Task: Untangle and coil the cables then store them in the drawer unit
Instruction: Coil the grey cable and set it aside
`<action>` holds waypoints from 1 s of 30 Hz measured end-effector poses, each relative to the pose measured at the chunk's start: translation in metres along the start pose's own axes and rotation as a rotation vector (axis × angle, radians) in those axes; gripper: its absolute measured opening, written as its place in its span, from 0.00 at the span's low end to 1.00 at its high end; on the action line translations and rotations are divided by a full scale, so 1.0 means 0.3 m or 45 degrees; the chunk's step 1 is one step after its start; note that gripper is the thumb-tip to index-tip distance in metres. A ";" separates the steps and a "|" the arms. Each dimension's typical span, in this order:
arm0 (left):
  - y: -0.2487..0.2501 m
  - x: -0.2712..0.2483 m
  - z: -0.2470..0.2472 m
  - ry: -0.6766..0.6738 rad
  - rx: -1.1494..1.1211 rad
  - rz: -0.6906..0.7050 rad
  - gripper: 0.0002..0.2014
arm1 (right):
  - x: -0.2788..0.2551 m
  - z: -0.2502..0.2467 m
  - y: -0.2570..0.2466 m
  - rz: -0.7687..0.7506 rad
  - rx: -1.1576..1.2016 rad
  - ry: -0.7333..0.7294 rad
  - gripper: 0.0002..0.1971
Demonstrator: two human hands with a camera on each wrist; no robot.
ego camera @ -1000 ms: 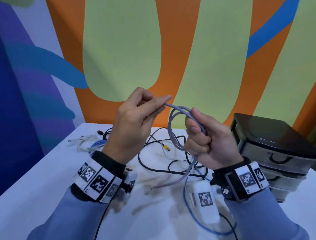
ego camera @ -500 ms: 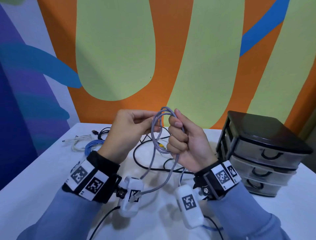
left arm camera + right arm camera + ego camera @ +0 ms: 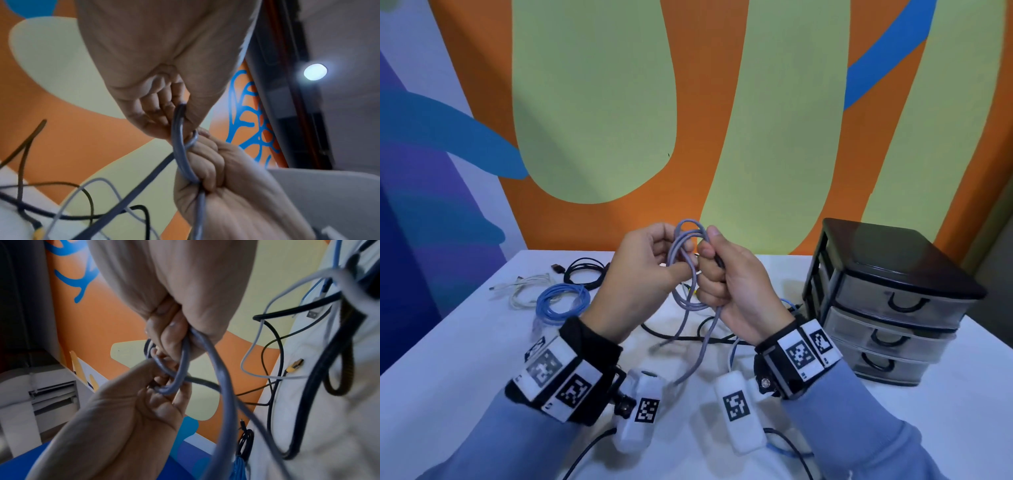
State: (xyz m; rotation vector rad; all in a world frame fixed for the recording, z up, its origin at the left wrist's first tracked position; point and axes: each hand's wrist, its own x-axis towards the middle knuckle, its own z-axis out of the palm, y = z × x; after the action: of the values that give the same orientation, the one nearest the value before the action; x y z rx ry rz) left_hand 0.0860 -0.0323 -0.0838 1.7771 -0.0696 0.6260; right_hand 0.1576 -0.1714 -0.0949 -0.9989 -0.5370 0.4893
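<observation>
A grey cable (image 3: 683, 260) is held up above the table in small loops between both hands. My right hand (image 3: 726, 284) grips the bundle of loops in a fist (image 3: 172, 337). My left hand (image 3: 643, 270) pinches the loops from the other side with thumb and fingers (image 3: 164, 116). The cable's free tail (image 3: 698, 346) hangs down to the table between my wrists. The black drawer unit (image 3: 887, 301) stands at the right with its three drawers closed.
A coiled blue cable (image 3: 561, 301), a white cable (image 3: 524, 291) and a coiled black cable (image 3: 583, 272) lie at the back left. Loose black cables (image 3: 681, 337) and a thin white one sprawl under my hands on the white table (image 3: 448, 359).
Both hands have come closer together and lower. The grey cable has gained another loop in my right hand, and the left hand now pinches the loops instead of drawing the cable out.
</observation>
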 end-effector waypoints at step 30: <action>0.075 0.017 -0.066 -0.024 -1.097 -0.530 0.10 | 0.023 -0.091 -0.054 -0.312 -0.380 0.371 0.20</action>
State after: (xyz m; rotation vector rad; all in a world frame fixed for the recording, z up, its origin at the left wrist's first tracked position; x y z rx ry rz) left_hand 0.0748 -0.0199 -0.0584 0.9168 0.0198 0.2103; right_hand 0.1823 -0.1923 -0.0911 -1.2452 -0.4689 0.0416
